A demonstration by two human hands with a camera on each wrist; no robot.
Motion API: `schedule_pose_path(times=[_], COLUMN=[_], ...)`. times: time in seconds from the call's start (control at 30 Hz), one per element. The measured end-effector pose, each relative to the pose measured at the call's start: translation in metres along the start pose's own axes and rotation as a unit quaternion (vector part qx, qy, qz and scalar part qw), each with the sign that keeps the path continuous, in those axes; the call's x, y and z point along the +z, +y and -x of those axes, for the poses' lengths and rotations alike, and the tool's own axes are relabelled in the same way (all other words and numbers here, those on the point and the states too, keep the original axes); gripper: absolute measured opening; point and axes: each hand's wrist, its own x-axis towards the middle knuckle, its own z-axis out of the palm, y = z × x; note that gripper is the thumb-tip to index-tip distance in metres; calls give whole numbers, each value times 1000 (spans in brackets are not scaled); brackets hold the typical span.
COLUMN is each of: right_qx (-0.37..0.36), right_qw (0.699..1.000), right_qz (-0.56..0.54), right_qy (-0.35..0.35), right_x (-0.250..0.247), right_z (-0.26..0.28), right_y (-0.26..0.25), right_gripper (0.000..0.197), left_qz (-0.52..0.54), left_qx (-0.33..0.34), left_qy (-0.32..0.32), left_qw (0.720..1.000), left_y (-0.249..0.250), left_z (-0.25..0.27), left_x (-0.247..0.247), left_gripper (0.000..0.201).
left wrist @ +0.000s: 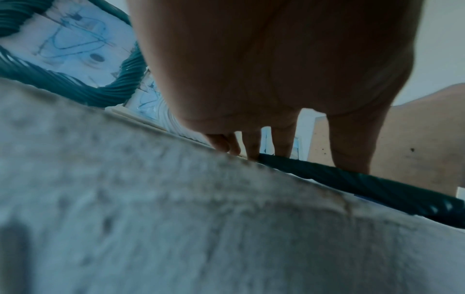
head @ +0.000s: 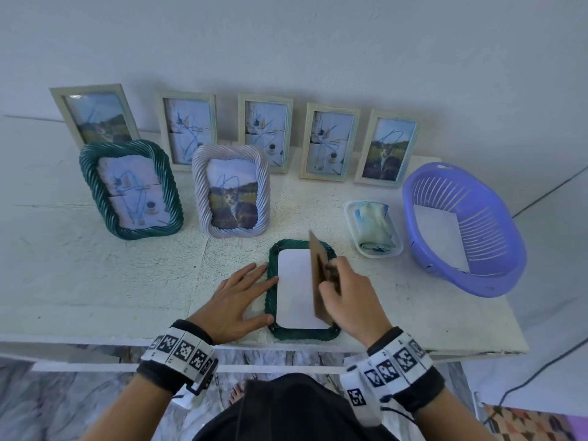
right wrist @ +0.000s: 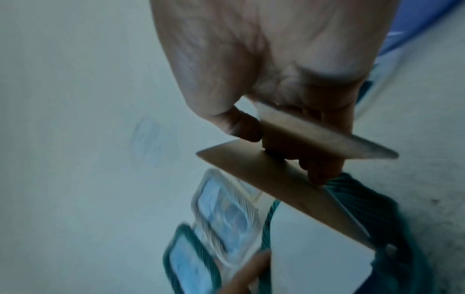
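A dark green rope-pattern picture frame (head: 272, 272) (left wrist: 377, 185) (right wrist: 362, 201) lies face down near the table's front edge, with a white sheet (head: 294, 288) (right wrist: 314, 258) in its opening. My left hand (head: 237, 297) (left wrist: 264, 99) lies flat on the table, fingers straight, touching the frame's left rim. My right hand (head: 346, 297) (right wrist: 289, 127) pinches the stand flap of the brown backing board (head: 318, 281) (right wrist: 284, 185), which stands tilted on edge over the frame's right side.
Several framed pictures stand along the wall, with a green rope frame (head: 130, 189) and a pale rope frame (head: 232, 192) in front. A white tray with a folded cloth (head: 374, 227) and a purple basket (head: 461, 230) holding a white sheet sit at the right.
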Motion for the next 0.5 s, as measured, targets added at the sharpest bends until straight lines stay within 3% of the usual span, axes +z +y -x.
schedule_pose_path(times=[0.07, 0.13, 0.23, 0.3, 0.4, 0.5], right_qx=[76, 118, 119, 107, 81, 69], right_qw=[983, 948, 925, 945, 992, 992], right_qz=[-168, -295, -354, -299, -74, 94], right_qy=[9, 38, 72, 73, 67, 55], right_x=[-15, -29, -49, -59, -68, -63], right_z=[5, 14, 24, 29, 38, 46], right_y=[9, 11, 20, 34, 53, 57], right_gripper=[18, 24, 27, 28, 26, 26], left_qz=[4, 6, 13, 19, 19, 18], left_qx=[-1, -1, 0, -1, -1, -1], left_qy=[4, 7, 14, 15, 18, 20], left_qw=[1000, 1000, 1000, 1000, 1000, 1000], left_y=[-2, -2, -1, -1, -1, -3], left_z=[0, 0, 0, -1, -1, -2], left_x=[2, 4, 5, 5, 5, 6], left_gripper=[82, 83, 85, 84, 84, 82])
